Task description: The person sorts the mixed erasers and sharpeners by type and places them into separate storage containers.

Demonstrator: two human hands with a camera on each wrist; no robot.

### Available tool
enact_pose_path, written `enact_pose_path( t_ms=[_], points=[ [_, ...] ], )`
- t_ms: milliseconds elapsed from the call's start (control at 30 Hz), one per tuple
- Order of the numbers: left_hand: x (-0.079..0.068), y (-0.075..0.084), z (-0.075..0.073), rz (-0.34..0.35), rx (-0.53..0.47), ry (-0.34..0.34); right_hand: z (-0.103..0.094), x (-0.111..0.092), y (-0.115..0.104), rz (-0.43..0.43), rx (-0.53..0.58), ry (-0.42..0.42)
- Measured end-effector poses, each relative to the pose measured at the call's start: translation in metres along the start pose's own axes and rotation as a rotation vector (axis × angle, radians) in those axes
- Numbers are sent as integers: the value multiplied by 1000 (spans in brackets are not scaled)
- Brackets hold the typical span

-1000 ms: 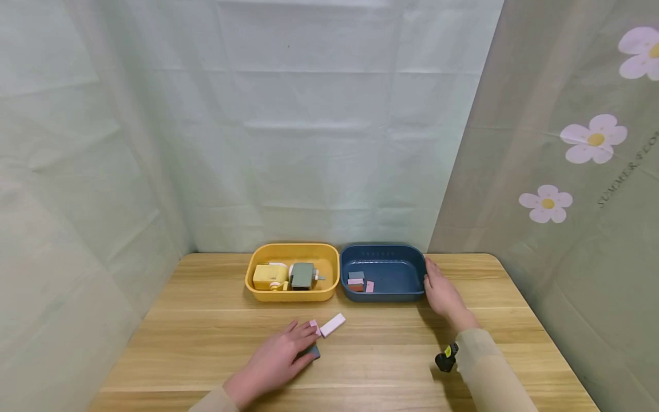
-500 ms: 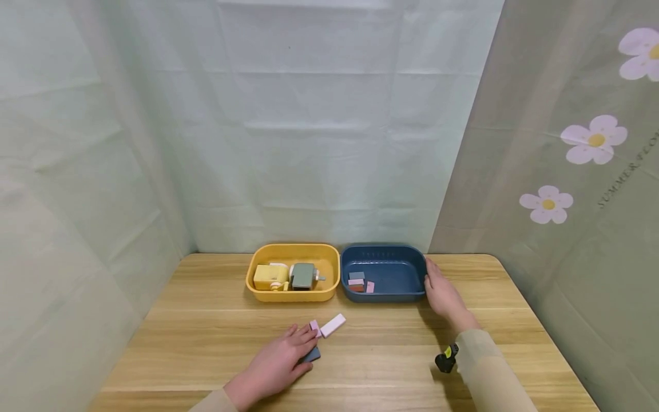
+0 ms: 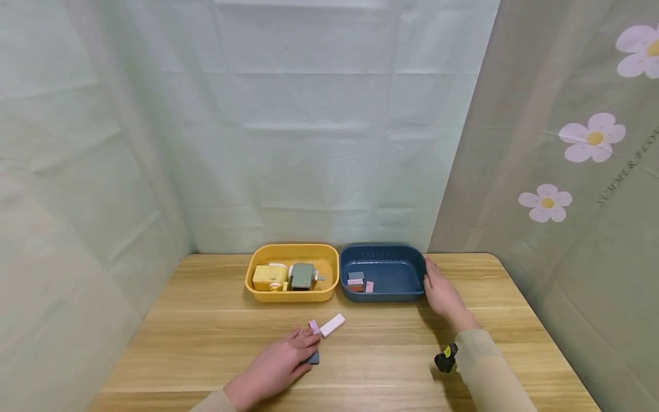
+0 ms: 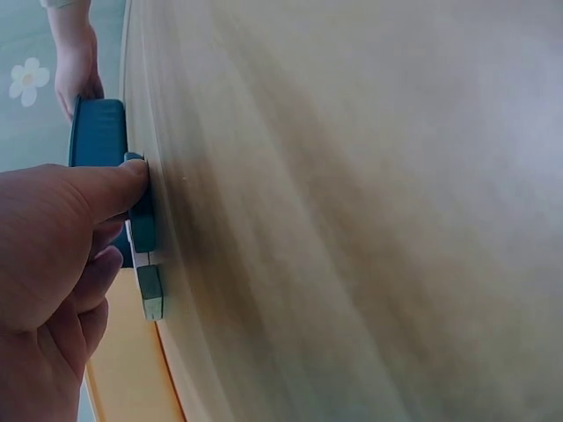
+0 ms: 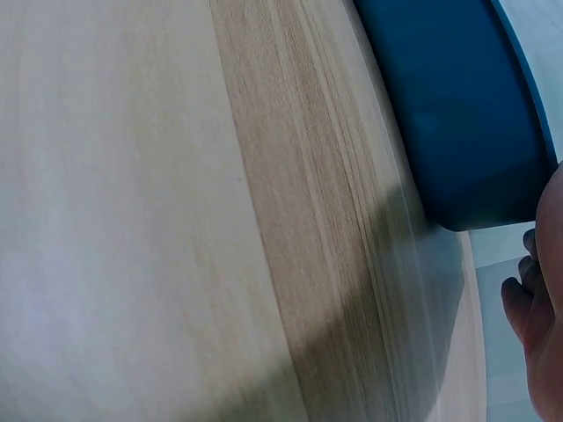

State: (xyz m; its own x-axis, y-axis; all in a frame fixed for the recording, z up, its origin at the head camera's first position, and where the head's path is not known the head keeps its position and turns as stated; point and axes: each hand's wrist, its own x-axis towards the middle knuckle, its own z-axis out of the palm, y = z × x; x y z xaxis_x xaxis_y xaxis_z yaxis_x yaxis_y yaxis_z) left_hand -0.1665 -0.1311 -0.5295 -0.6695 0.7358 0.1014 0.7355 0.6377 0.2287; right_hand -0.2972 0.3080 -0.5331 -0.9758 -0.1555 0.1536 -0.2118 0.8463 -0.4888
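Note:
My left hand (image 3: pixel 280 359) is low over the table, left of centre. In the left wrist view its thumb lies against a small dark blue block (image 4: pixel 142 220), with the other fingers curled on the far side. The same dark blue block (image 3: pixel 313 357) shows between thumb and index finger in the head view, partly covered. Just past the fingertips are a small pink block (image 3: pixel 314 327) and a longer white-pink block (image 3: pixel 332 325). My right hand (image 3: pixel 443 294) rests against the outer right end of the navy bin (image 3: pixel 383 297), fingers extended along its wall.
Inside the navy bin are several small blocks, including a pink block (image 3: pixel 369 286). To its left, a yellow bin (image 3: pixel 293 296) holds a yellow pencil sharpener-like device (image 3: pixel 269 277) and a grey-green one (image 3: pixel 302 276). A cloth backdrop (image 3: pixel 329 143) stands behind the table.
The dark blue block has turned slightly and shows a little more beside the left thumb. The left fingers have shifted slightly over the blocks. My right hand and both bins have stayed put.

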Motion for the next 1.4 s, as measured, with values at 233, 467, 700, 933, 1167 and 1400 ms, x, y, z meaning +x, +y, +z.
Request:
enact_pose_path(
  t_ms=[233, 467, 700, 933, 1167, 1400],
  points=[
    [-3, 0, 4, 102, 24, 67, 0, 1, 0, -10, -11, 3],
    [-1, 0, 3, 108, 2, 48, 0, 2, -1, -16, -8, 7],
    [0, 1, 3, 111, -14, 50, 0, 2, 0, -8, -1, 4],
    [1, 2, 1, 105, -30, 36, 1, 1, 1, -8, 1, 4],
    [2, 6, -2, 139, -40, 72, 0, -1, 0, 1, -8, 3],
    [3, 4, -2, 176, -19, 107, -1, 0, -1, -3, -2, 3]
  ],
)
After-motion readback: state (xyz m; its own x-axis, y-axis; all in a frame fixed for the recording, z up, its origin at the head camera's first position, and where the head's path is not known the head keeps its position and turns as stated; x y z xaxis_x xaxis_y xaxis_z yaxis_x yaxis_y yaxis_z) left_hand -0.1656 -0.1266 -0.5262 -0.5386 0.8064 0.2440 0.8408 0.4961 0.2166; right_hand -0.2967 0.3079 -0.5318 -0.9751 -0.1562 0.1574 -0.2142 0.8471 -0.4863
